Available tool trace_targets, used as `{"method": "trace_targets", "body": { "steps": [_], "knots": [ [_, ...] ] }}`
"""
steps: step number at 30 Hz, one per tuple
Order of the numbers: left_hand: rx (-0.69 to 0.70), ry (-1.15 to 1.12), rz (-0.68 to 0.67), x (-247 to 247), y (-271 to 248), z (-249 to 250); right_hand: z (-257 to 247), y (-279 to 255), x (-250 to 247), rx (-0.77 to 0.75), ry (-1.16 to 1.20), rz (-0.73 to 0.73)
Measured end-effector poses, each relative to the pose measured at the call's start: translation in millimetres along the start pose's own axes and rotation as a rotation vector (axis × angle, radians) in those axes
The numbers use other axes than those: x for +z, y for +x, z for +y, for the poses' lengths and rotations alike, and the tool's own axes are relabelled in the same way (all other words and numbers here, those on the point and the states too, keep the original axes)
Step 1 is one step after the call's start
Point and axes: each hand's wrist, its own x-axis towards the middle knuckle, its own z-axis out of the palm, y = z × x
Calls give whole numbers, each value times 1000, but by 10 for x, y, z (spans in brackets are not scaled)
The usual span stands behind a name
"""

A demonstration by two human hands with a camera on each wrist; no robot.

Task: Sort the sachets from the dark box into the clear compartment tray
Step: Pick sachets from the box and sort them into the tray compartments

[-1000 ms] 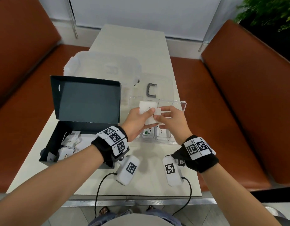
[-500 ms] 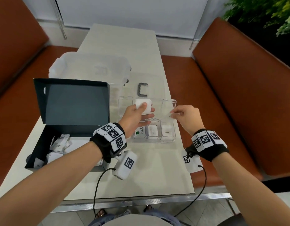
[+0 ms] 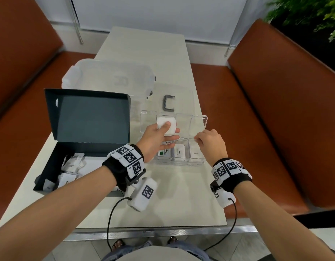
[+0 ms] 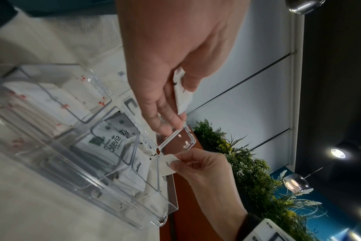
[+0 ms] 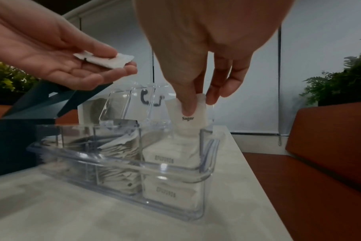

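Tabletop: white "Sugar" sachet [image 5: 191, 114]

My head view is evenly bright, edges bowed; my right wrist view is dim and softly blurred, with ceiling lamps flaring beside my left wrist

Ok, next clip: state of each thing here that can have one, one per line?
dark box: lid open, sachets still inside.
clear compartment tray: flaps up, near row holding sachets.
Sugar sachet: upright, pinched by the right hand, lower end in the right-end compartment.
white sachets: held flat under the left hand thumb, above the tray.
translucent bin: cannot tell.
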Motion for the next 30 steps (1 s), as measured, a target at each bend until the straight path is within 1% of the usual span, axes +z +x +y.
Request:
{"method": "trace_targets", "body": {
  "steps": [4,7,11,13,18,20,22,24,28,30],
  "knots": [
    [-7,3,-6,-10,-6,-3,4,47,4,35,-6,-70],
    [-8,4,-13,-22,-8,-6,20,92,-3,10,-69,-161],
    [-13,-1,-18,-32,-12,-16,13,147,-29,-18,-106,-118],
    [-15,-2,-19,-29,-16,-25,5,172,-24,-41,-158,-149],
    [-31,-2,-29,-29,-28,-27,-10,214,-9,-68,-180,-249],
    [-45,-3,-37,-28,-34,-24,-20,203,11,-71,-187,-259],
    [-68,-4,-53,-25,-45,-17,-25,192,21,-57,-171,-244],
    [-95,-11,-70,-26,-53,-12,-21,202,-4,-19,-105,-202],
    [-139,-47,-102,0,-38,19,-8,253,-208,130,167,-54],
    [-125,-35,-129,47,-23,32,-43,255,-331,140,274,3]
  ]
}}
